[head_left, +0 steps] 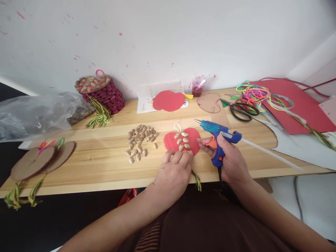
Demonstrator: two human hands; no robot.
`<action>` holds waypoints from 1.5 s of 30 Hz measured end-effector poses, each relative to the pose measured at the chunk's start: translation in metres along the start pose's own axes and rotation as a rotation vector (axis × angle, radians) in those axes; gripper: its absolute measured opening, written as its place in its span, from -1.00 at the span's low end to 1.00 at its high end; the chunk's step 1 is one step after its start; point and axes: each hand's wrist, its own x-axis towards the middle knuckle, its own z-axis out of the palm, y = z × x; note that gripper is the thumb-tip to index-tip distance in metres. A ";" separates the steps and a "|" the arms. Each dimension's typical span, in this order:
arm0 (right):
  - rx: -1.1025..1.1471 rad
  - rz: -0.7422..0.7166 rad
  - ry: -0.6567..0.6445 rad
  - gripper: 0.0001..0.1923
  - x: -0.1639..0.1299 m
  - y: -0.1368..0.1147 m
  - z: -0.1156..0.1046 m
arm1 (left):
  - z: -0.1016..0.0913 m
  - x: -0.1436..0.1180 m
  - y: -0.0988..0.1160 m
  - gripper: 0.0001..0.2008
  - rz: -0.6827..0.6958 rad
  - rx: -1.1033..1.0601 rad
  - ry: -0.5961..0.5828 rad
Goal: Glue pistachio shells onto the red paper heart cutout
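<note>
My right hand (232, 161) is wrapped round a blue hot glue gun (214, 128) with an orange trigger. Its nozzle points left, and a white glue stick (273, 154) sticks out of the back. My left hand (174, 169) rests on the lower part of a red heart (193, 137), fingers curled and pressed together; whatever lies under the fingertips is hidden. Several peanuts (179, 141) sit in rows on the heart's middle. A white loop (177, 127) stands at its top, and a green-yellow tassel (196, 180) hangs below over the table edge.
Loose peanuts (141, 134) lie left of the heart. Behind are a purple basket (115, 98) of peanuts, a red cutout (169, 100) and a cup (198, 87). Black scissors (240, 109), bright cords (254, 94) and red card (296, 108) lie right; heart-shaped pieces (34, 162) left.
</note>
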 end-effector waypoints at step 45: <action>0.022 -0.031 -0.061 -0.70 0.000 -0.001 0.000 | -0.006 -0.005 0.006 -0.63 -0.140 -0.094 0.009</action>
